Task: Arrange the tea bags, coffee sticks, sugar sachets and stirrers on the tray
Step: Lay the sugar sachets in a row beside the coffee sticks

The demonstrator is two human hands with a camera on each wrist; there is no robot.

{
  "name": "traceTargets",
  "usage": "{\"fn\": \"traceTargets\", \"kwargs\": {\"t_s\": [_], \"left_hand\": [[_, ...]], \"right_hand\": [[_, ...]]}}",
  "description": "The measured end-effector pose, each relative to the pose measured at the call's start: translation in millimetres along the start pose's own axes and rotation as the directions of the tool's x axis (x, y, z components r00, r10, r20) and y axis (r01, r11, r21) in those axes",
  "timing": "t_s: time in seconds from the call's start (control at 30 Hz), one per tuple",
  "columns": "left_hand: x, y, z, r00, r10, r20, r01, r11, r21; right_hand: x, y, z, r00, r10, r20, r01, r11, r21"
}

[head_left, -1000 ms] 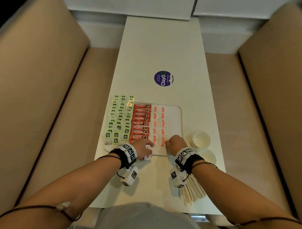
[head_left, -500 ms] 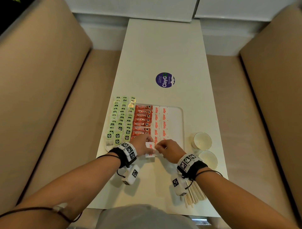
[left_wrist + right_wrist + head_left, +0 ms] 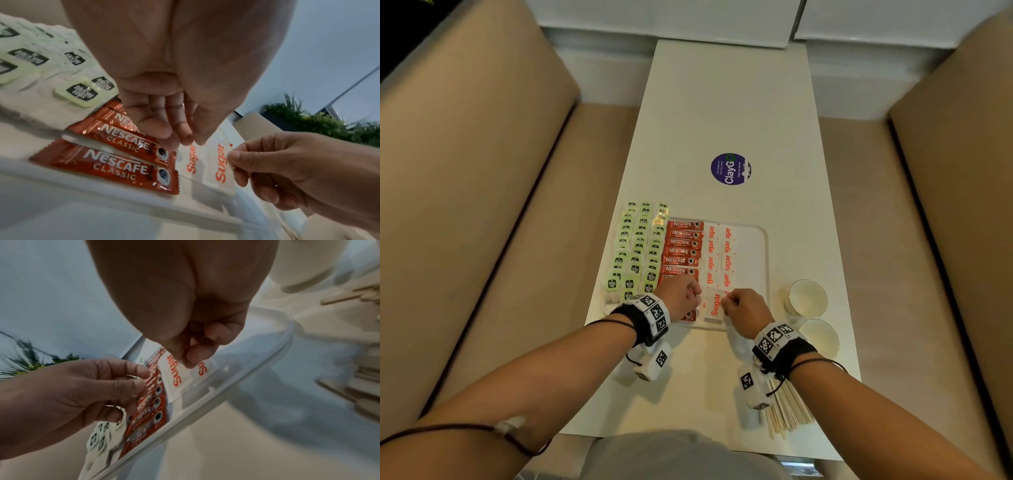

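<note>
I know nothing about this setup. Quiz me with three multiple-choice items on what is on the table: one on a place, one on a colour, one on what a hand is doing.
1. Where do the wooden stirrers lie?
A. On the tray
B. On the table, near the person, beside the right forearm
C. Inside a cup

2. What colour are the coffee sticks?
A. Red
B. Blue
C. Yellow

3. What is the right hand doing?
A. Resting flat on the table
B. Lifting a cup
C. Pinching a sugar sachet at the near end of the tray

Answers: B, the head view shows the stirrers fanned out on the table off the tray; A, the wrappers are red with white lettering; C, thumb and finger close on the sachet's edge in the right wrist view.
</note>
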State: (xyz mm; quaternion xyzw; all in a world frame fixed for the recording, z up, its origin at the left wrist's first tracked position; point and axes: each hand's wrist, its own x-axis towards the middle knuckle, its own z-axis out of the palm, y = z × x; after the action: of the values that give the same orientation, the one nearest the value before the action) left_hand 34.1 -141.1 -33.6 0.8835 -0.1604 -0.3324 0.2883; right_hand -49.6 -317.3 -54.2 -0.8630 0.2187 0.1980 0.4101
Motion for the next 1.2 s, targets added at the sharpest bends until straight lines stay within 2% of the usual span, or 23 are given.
{"fn": "traceTargets", "kwargs": {"t_s": [0.43, 0.63, 0.8, 0.97, 1.2], "left_hand": [[23, 7, 4, 1.0, 0.015, 0.012, -0.018, 0.969, 0.245], [28, 9, 7, 1.0, 0.017, 0.018, -0.022, 0.958, 0.287], [32, 7, 9, 1.0, 0.017, -0.002, -0.016, 0.954, 0.299], [34, 5, 11, 1.0, 0.02, -0.008, -0.016, 0.944, 0.33], [36, 4, 13, 0.999, 0.032, -0.01, -0.027, 0.938, 0.345]], "right_hand": [[11, -2, 7, 0.993, 0.115, 0.014, -0.113, 0.987, -0.116], [14, -2, 4, 0.988, 0.151, 0.014, -0.146, 0.975, -0.168], [18, 0, -7, 0.984, 0.141, -0.112, -0.161, 0.967, -0.196], [19, 5, -7, 0.984, 0.178, 0.005, -0.171, 0.952, -0.253], [18, 3, -5, 0.982, 0.189, 0.0, -0.182, 0.946, -0.269]]}}
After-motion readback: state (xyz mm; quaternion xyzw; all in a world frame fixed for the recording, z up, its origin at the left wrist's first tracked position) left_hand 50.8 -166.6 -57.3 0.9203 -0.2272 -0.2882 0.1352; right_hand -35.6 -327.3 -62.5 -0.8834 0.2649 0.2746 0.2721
